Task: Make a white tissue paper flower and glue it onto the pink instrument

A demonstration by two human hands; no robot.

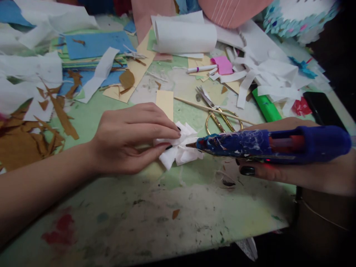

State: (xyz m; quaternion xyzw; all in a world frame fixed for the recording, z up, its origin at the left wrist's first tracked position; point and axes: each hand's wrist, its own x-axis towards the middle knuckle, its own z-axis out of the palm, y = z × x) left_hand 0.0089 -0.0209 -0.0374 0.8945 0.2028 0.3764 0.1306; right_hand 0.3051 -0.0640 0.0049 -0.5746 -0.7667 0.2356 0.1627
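A white paper flower (185,148) lies on the stained green table (155,207). The thumb and fingers of my left hand (136,135) pinch its left side. My right hand (294,176) grips a blue hot glue gun (236,144), smeared with dried glue and showing a small red light. The gun's metal nozzle points left and sits over the flower's middle; whether it touches the paper I cannot tell. Just beyond the flower, a cream paper strip (165,104) reaches out from behind my left fingers.
Gold-handled scissors (215,111) lie under a thin wooden stick (194,105) near my right hand. Brown paper scraps (27,141) cover the left. Further back are a white paper roll (185,36), a marker (201,69), a green roll (265,104) and a black phone (322,109).
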